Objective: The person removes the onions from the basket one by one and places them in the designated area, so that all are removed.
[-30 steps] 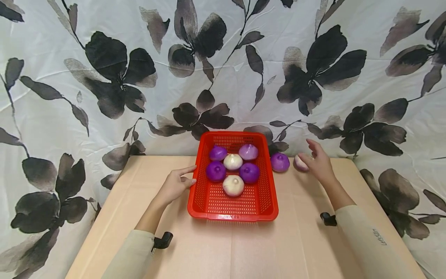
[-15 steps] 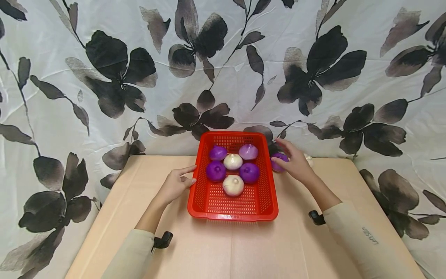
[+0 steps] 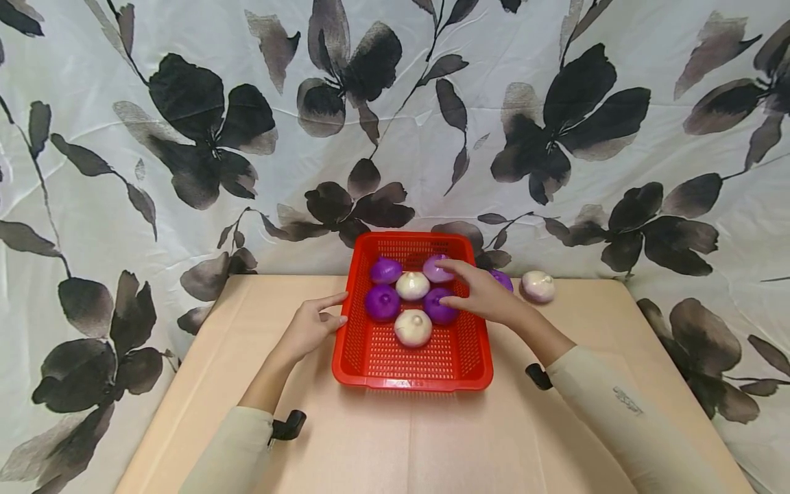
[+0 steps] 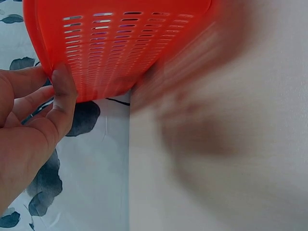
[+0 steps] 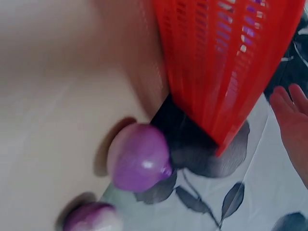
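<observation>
A red perforated plastic basket [image 3: 401, 367] holds several onions. Among them are glossy purple ones, such as the purple onion [image 3: 382, 303] on the left, and two whitish ones, including a white onion [image 3: 413, 328] in front. My left hand [image 3: 311, 328] pinches the basket's left rim between thumb and fingers; the left wrist view shows the thumb [image 4: 62, 91] against the rim. Reaching over the right rim, my right hand [image 3: 484, 291] has its fingers and thumb spread, overlapping the two right-hand purple onions. Nothing is held in it. In the right wrist view its fingers show beyond the basket wall [image 5: 207, 72].
Outside the basket, to its right, lie a purple onion [image 5: 139, 156] and a purple-and-white onion [image 3: 537, 287] near the table's back edge. The pale table [image 3: 395, 446] meets a floral cloth backdrop [image 3: 444, 165] behind it.
My right hand has moved left, from the purple-and-white onion past the loose purple onion and over the basket's right rim. The left hand and the basket have stayed in place.
</observation>
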### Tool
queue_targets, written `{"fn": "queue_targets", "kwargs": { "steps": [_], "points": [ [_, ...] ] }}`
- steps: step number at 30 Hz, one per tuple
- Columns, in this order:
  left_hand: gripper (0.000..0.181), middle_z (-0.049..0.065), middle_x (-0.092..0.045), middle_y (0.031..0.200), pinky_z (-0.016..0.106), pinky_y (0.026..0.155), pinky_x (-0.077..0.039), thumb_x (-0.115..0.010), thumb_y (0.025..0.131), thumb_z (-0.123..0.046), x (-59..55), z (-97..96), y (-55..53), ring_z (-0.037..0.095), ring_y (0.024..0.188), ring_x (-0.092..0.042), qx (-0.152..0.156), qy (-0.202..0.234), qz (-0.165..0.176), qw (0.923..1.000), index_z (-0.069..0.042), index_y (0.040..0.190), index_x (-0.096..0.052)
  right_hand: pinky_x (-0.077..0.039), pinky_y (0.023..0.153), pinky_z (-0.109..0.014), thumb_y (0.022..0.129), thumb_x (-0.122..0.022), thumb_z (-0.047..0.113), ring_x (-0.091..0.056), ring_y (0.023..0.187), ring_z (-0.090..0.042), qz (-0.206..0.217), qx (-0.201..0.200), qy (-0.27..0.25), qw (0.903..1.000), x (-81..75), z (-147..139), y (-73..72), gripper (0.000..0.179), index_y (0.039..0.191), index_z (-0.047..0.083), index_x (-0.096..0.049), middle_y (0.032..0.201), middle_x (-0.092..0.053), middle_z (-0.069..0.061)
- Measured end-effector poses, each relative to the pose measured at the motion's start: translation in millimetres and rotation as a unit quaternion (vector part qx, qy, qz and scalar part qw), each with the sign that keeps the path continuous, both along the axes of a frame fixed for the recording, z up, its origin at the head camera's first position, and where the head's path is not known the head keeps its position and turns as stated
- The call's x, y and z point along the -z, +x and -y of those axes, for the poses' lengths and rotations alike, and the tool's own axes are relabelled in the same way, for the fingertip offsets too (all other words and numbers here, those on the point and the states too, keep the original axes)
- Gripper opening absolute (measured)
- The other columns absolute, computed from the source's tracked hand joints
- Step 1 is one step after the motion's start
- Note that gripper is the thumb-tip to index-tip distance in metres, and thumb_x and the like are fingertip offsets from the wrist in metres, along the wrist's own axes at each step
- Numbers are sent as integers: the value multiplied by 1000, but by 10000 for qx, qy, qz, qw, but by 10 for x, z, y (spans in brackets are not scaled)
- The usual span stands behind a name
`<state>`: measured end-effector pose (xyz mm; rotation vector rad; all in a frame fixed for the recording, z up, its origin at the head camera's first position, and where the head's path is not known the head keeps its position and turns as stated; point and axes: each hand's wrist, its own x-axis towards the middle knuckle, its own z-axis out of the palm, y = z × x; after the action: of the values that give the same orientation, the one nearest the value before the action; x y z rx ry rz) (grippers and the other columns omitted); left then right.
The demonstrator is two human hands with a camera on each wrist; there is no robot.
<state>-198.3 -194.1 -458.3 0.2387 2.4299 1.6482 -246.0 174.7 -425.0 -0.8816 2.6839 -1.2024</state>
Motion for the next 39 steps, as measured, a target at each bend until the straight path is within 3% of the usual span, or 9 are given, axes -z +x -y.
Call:
{"fn": "queue_targets", "kwargs": {
  "steps": [7,17,21,28,31,39],
  "points": [
    [57,28,-65,135,30,78,-63,-65,97,3,6,-3,-6,34,97,-76,20,-17,-81,10000,-2,151,-50,-44,114,-56,88,-83,21,-56,136,-35,-79,-623,660,9958,50,240,54,67,148,10,-54,146,-60,-12],
    [56,28,-62,138,32,76,-63,-65,96,3,23,11,-18,26,90,-77,17,-35,-191,9998,0,151,-51,-42,118,-48,88,-83,27,-56,136,-29,144,-1208,999,9875,170,437,70,73,150,5,-50,148,-59,-13],
    [56,25,-60,142,35,75,-63,-66,96,3,25,7,-19,19,85,-75,-20,-78,-217,9997,-1,150,-52,-46,114,-48,89,-82,24,-61,128,-29,370,-1234,1069,9859,219,468,78,72,151,5,-50,147,-60,-14],
    [56,27,-61,139,41,78,-64,-66,96,3,22,19,-6,25,87,-76,-23,-73,-215,9997,-1,150,-52,-52,105,-42,92,-79,22,-63,113,-21,329,-1084,1329,9846,310,530,97,62,147,7,-55,134,-67,-8],
    [56,27,-63,137,46,79,-63,-66,96,3,27,15,-9,22,85,-76,-12,-57,-200,9998,-1,150,-51,-52,105,-41,93,-78,19,-62,112,-20,300,-1002,1387,9848,362,542,112,58,146,7,-56,133,-67,-7],
    [57,29,-68,126,38,75,-63,-66,96,2,13,2,0,17,80,-74,-34,-100,-147,9998,-3,151,-52,-51,109,-43,92,-78,13,-61,119,-21,388,-843,1345,9866,444,573,145,56,144,10,-58,137,-66,-5]
  ]
}}
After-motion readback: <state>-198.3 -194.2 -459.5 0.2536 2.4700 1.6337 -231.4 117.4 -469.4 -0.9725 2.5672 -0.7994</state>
